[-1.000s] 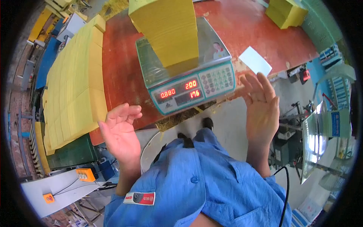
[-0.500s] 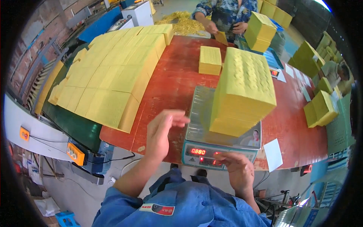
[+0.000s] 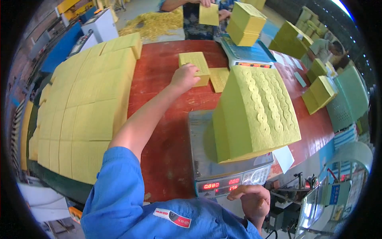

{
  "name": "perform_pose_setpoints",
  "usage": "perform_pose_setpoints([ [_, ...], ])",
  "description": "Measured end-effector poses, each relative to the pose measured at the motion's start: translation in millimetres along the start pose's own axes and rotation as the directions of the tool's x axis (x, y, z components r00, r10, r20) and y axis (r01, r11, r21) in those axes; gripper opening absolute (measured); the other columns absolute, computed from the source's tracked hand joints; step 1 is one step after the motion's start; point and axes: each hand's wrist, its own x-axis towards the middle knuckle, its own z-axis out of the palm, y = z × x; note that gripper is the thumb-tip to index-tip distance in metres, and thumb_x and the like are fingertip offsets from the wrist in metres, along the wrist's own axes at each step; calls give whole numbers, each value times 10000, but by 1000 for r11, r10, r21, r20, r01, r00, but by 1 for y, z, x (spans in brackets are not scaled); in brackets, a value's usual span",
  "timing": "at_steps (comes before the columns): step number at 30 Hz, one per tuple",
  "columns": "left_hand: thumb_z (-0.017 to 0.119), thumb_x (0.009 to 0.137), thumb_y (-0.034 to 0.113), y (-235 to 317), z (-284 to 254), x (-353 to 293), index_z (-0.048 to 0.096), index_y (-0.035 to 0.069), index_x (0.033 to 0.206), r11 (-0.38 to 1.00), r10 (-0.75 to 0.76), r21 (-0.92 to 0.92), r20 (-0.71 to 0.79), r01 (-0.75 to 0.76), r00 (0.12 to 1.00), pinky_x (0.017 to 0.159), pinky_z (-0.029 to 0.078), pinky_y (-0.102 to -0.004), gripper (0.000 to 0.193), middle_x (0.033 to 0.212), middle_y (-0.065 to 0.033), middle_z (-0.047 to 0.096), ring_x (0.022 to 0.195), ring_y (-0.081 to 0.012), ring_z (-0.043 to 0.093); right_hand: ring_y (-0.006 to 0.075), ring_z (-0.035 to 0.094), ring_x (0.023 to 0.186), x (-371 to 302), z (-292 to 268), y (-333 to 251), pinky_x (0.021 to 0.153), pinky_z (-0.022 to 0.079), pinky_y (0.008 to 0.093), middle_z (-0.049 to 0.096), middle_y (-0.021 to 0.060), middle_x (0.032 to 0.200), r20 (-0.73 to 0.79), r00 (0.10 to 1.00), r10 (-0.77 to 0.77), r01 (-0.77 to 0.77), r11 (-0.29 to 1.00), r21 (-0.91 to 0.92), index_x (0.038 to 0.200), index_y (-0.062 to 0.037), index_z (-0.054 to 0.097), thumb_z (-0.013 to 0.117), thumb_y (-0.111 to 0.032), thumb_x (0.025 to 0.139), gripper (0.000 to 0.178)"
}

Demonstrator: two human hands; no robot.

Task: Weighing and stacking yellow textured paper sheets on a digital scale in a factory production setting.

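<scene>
The short stack of yellow sheets (image 3: 193,58) sits at the upper centre of the frame, flat on the red table (image 3: 163,159). The left hand (image 3: 184,79) overlaps its lower-left part, fingers bent against it; whether they grip cannot be told (their undersides are hidden). The right hand (image 3: 254,202), lower centre-right, is loosely curved, thumb and fingers parted, with nothing visible in it.

Handling: the stack is probably fairly light, with dry, papery layers that may slide over one another and crease at the corners. Take hold low on two opposite sides; apply even pressure.

Surface: the tabletop appears smooth and worn. A loose sheet (image 3: 219,80) lies just right of the stack; a tall stack (image 3: 234,123) stands on the scale (image 3: 205,169), centre-right. Rows of yellow blocks (image 3: 89,95) fill the left. Room: yellow shreds (image 3: 153,23) lie at the top.
</scene>
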Motion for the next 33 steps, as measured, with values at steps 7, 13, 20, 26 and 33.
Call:
perform_pose_setpoints([
  [7,744,706,179,-23,29,24,658,78,867,985,20,170,65,-31,998,828,510,-421,208,958,-111,630,951,-304,605,384,655,934,-21,-3,5,874,497,488,658,304,969,-194,980,33,-18,997,82,1104,131,594,619,-406,869,586],
  [13,683,754,159,-22,24,28,644,76,814,984,69,158,113,-87,991,806,508,-440,109,879,-108,630,919,-300,613,364,659,865,-12,10,11,799,523,459,660,274,922,-238,970,56,-40,997,69,1086,97,604,638,-376,860,525],
  [20,621,806,140,-20,2,17,603,62,770,951,178,257,-7,-170,984,756,498,-440,87,815,-102,618,850,-306,613,346,647,954,-14,13,20,887,493,461,656,264,1013,-125,981,151,-131,980,151,1121,104,596,626,-346,865,519],
  [26,613,812,70,32,-64,-30,625,36,863,959,256,152,-101,-239,961,805,500,-420,63,923,-116,649,912,-303,619,319,563,1150,7,22,42,976,447,445,537,239,1286,39,904,427,-427,888,174,1331,79,431,524,-406,953,622],
  [33,651,760,-41,159,-164,-195,602,-7,881,985,174,19,-95,-173,980,838,505,-453,134,974,-175,645,966,-363,627,332,452,1282,18,25,66,1016,415,440,370,184,1471,336,779,530,-627,682,377,1486,-2,223,430,-531,967,770],
])
